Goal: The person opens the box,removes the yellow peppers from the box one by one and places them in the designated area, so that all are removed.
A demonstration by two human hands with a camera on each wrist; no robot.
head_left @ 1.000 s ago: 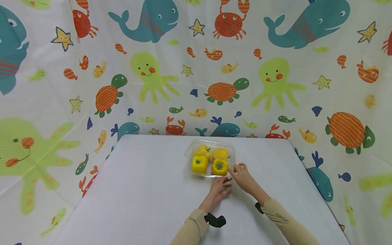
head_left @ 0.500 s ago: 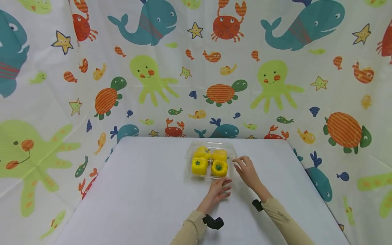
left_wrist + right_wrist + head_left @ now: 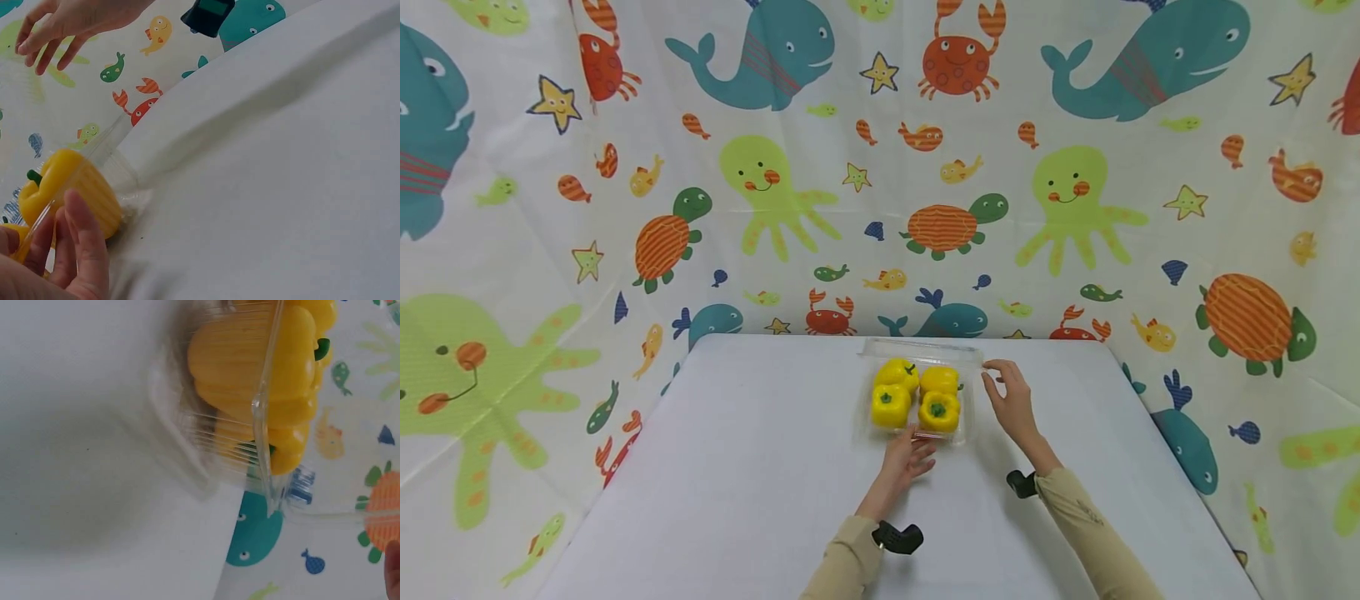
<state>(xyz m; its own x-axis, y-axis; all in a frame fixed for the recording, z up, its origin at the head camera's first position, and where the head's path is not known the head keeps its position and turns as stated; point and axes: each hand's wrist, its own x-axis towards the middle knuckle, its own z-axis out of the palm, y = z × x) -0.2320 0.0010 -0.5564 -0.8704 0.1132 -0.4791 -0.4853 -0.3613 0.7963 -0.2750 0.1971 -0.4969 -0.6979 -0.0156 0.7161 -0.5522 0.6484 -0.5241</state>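
Note:
A clear plastic clamshell container (image 3: 967, 417) stands near the table's far edge, holding several yellow bell peppers (image 3: 891, 407) with green stems. Its hinged lid (image 3: 922, 351) is raised at the back. My left hand (image 3: 904, 462) is at the middle of the front wall. In the left wrist view, thumb and fingers (image 3: 87, 250) pinch the clear rim beside a pepper (image 3: 62, 181). My right hand (image 3: 1015, 404) is lifted right of the container, thumb and forefinger at the lid's right corner. Only one fingertip (image 3: 392, 569) of it shows in the right wrist view.
The container rests on a white table (image 3: 737, 467). Behind and beside the table hangs a curtain (image 3: 842, 217) printed with sea animals. A dark wrist device (image 3: 898, 538) sits on my left wrist, another (image 3: 1022, 484) on my right.
My right hand has risen away from the container's front right corner, and the lid has swung up and back. My left hand has slid left along the front edge.

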